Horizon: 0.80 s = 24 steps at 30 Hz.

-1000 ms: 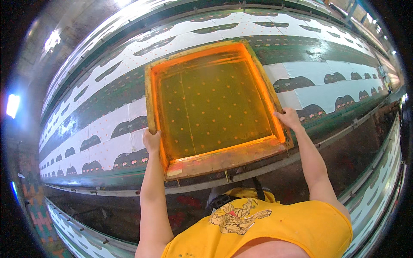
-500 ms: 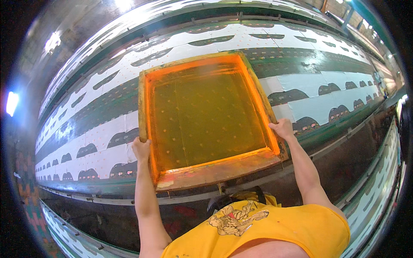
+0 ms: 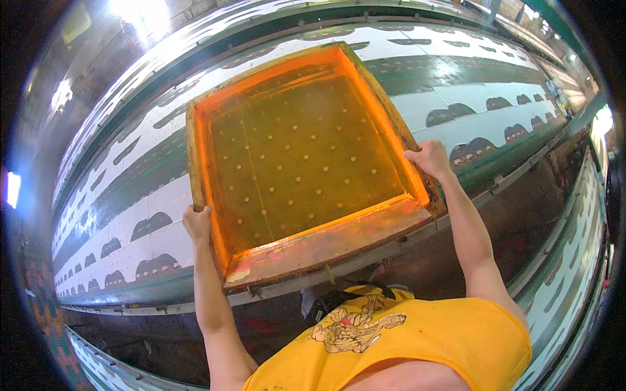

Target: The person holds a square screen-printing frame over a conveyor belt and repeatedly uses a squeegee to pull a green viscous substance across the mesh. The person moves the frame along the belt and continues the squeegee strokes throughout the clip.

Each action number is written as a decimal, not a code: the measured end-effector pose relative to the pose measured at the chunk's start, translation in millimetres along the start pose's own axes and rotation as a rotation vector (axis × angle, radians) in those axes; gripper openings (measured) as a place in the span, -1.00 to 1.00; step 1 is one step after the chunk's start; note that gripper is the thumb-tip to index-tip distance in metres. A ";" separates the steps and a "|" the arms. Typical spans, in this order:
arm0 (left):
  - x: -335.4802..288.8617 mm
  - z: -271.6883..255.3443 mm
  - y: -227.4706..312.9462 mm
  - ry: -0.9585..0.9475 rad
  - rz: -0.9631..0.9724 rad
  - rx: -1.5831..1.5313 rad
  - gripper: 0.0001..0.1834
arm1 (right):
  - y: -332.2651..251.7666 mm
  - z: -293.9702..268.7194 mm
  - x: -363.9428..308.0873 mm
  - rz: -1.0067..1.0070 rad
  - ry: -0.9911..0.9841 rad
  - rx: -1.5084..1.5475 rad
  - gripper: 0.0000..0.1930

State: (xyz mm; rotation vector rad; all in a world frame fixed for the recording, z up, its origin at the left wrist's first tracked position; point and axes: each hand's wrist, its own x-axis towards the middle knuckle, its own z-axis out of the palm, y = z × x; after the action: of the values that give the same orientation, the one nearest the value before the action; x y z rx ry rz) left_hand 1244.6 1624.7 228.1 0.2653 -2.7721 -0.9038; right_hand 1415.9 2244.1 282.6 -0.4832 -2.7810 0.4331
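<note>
A large screen printing frame (image 3: 339, 257) spans the space between my arms, its inner walls coated bright orange. Pale spots dot its olive-brown mesh (image 3: 300, 156). My left hand (image 3: 197, 225) is closed around the left side rail near its lower end. On the opposite rail, my right hand (image 3: 430, 159) grips with the thumb on top. The frame sits over a long green table, tilted in the view with its right side higher. It hides the table part beneath it; whether it touches the surface I cannot tell.
White fabric panels (image 3: 499, 111) with dark rounded cut-outs lie in rows along the green table (image 3: 482, 166). A metal rail (image 3: 156, 309) runs along its near edge. Another table with panels (image 3: 561, 313) stands at the lower right, and more rows stretch behind.
The frame has shifted left and away from me, turning slightly counterclockwise in the view. Both hands kept their hold and moved with it. The pale spots on the mesh show more sharply.
</note>
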 end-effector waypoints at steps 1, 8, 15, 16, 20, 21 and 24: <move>-14.1 11.3 19.0 0.005 0.014 -0.037 -0.65 | 22.8 -13.7 4.4 0.022 -0.008 -0.016 -0.39; -77.0 74.1 145.5 0.028 0.056 -0.063 -0.63 | 152.1 -77.9 17.2 0.032 0.053 -0.075 -0.40; -75.7 154.1 229.8 -0.058 0.099 -0.154 -0.63 | 230.7 -122.7 43.0 0.171 -0.009 -0.089 -0.41; -82.6 171.4 243.5 -0.043 0.106 -0.184 -0.62 | 251.8 -128.0 49.5 0.161 0.008 -0.130 -0.41; -94.9 217.4 287.4 0.050 0.162 -0.132 -0.63 | 318.3 -130.2 81.2 0.152 0.038 -0.136 -0.40; -104.4 227.2 303.0 0.025 0.131 -0.146 -0.63 | 334.0 -132.7 90.9 0.150 0.034 -0.121 -0.40; -134.8 267.5 353.2 0.016 0.070 -0.158 -0.65 | 407.4 -127.2 115.8 0.102 0.044 -0.143 -0.41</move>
State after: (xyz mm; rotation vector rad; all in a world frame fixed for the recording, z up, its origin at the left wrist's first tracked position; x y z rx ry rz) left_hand 1268.7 2086.7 208.4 0.1478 -2.6587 -1.0902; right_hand 1466.8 2683.3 287.5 -0.6609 -2.7649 0.2435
